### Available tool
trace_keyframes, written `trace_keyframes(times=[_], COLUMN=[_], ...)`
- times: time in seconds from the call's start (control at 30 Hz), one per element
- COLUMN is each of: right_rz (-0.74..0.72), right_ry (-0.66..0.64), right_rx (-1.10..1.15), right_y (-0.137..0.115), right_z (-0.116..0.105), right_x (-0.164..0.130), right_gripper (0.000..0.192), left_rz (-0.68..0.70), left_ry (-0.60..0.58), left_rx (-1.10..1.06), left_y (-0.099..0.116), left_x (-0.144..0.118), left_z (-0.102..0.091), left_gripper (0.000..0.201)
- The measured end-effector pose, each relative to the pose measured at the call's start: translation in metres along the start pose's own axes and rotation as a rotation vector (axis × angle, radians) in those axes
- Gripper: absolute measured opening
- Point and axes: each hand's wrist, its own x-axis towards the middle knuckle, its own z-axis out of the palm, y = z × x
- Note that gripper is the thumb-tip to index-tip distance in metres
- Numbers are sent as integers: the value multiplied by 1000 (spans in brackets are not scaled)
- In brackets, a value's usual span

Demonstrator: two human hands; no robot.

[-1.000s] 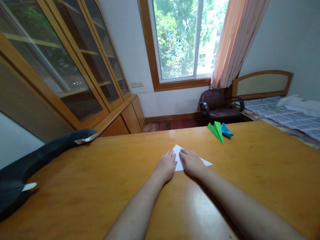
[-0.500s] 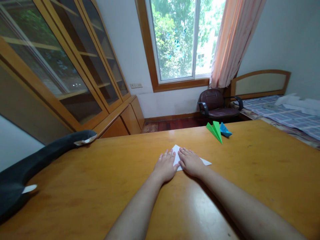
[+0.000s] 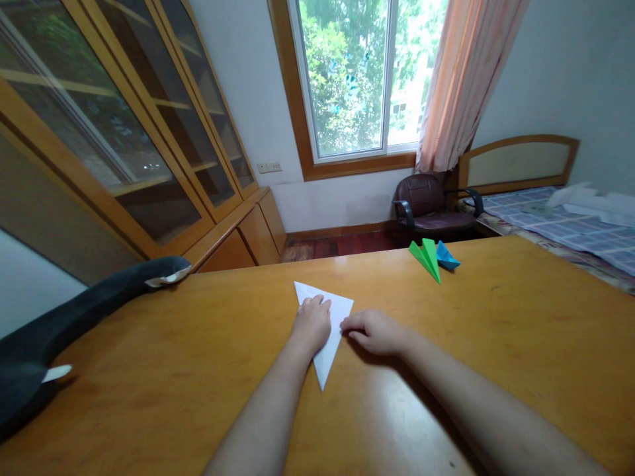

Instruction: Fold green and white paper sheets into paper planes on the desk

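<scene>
- White folded paper point(image 3: 336, 327) has turned on the surface point(image 3: 198, 370); its long tip points toward the person.
- Left hand point(image 3: 311, 324) is nearer, lying over it.
- Right hand point(image 3: 377, 332) is narrowed, fingertips at its right edge.
- Grip: cannot tell for either.

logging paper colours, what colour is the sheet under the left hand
The folded sheet is white, showing best in the head view.
</scene>
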Motion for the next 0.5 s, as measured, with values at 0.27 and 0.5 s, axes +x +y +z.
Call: trace_keyframes(times=[0.27,0.5], right_rz=[227,300], right_ry=[267,229], right_rx=[-185,-325], right_y=[29,36], right_z=[-2,-1], right_x=[-1,2], right_gripper=[25,29], left_rz=[-46,-29], left_ry=[12,-100], left_rx=[-26,-82], left_y=[10,6], left_x=[-3,-1], left_z=[11,16], left_gripper=[49,53])
